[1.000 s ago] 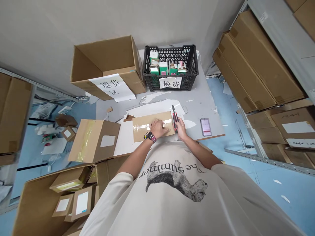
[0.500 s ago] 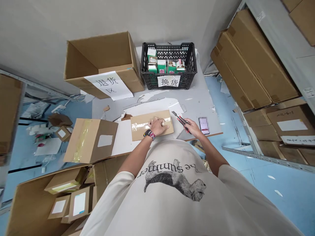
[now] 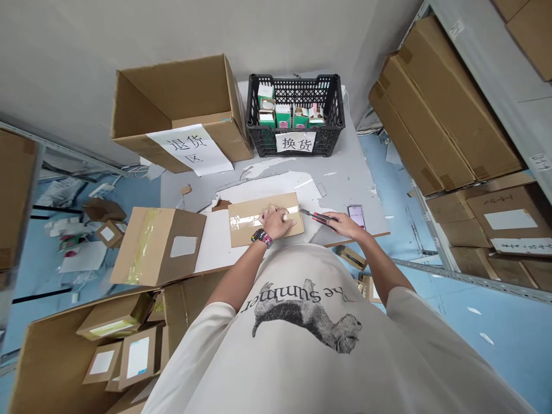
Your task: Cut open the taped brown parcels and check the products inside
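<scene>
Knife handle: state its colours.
The knife handle is red and black, seen best in the head view.

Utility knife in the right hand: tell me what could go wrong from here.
The knife has its blade out, pointing toward the carton where the left hand rests; a slip might cut that hand. The right hand is close to the phone near the table edge and could knock it off.

On the near part of the table [image 3: 353, 172], a parcel [image 3: 244, 233] lies under the left hand [image 3: 275, 222]. Right of it are the cutter [image 3: 318, 217] in the right hand [image 3: 345, 225], then a phone [image 3: 356, 213]; left, a box [image 3: 161, 247]. Far side: a carton [image 3: 172, 95] left of a crate [image 3: 263, 144] holding packets [image 3: 283, 118].
</scene>
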`<state>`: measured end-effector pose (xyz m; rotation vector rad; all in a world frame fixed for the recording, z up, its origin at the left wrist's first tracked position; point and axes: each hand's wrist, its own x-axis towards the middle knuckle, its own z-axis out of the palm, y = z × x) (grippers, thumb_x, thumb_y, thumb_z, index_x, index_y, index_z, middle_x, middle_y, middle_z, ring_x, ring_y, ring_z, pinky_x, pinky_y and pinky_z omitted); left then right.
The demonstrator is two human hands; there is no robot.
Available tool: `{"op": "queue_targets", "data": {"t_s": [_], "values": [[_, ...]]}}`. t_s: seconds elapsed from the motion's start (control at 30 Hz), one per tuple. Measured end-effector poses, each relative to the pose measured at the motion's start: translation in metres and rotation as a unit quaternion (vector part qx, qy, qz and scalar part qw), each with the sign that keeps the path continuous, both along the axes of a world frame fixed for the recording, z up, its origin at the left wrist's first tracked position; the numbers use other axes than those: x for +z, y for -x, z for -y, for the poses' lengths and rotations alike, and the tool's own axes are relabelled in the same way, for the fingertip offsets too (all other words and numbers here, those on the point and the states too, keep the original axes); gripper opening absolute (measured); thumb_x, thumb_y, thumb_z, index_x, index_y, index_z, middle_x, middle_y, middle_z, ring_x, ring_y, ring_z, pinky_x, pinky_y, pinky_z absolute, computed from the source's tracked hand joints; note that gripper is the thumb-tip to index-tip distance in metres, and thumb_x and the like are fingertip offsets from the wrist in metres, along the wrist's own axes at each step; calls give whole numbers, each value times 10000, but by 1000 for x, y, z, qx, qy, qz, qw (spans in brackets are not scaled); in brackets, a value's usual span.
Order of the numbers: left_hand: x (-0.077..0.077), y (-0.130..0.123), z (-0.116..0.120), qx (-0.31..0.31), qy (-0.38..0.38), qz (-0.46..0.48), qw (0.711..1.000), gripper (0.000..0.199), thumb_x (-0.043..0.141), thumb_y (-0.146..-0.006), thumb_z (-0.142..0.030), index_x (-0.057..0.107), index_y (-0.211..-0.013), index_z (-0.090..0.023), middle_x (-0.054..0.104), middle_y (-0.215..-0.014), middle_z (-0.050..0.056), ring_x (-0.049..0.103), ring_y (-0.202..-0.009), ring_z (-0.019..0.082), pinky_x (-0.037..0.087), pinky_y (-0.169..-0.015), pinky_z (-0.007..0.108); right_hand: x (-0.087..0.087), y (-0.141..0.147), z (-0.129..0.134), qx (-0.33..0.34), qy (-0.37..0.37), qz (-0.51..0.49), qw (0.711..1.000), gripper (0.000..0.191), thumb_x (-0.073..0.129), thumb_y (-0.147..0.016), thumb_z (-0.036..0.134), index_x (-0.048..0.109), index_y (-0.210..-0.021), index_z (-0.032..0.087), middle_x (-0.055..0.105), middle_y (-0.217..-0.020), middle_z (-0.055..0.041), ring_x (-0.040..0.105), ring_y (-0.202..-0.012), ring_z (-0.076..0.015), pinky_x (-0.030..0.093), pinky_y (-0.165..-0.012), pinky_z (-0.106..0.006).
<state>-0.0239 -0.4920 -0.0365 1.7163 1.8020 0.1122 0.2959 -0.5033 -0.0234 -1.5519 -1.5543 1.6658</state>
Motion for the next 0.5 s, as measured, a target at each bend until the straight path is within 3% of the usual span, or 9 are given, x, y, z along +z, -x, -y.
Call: {"op": "queue_targets", "data": {"t_s": [0.13,0.37,0.5], "values": [[0,0,0,1,0,0,1000,383,869,-892,-666,807,-1081,-338,660,-1367,99,527,-1364,430,348,-1201,599,2,3,2,-18,-44,-5,999,339,798,-921,427,926,-1189,265,752,-776,2,591,-681,-195,441,-615,-287],[0,1,-1,1,4,5,1000,380,859,-898,-647,803,-1077,-317,654,-1361,102,536,-1340,412,343,-1196,592,15,-1,0,26,-29,30,999,308,786,-970,468,916,-1146,250,725,-739,11,570,-678,-199,436,-653,-304],[2,0,-3,3,8,8,1000,366,866,-892,-635,800,-1045,-309,654,-1351,105,522,-1358,414,348,-1192,590,18,0,-5,26,-50,37,998,265,823,-937,449,911,-1091,250,786,-798,-13,626,-749,-230,470,-698,-316]]}}
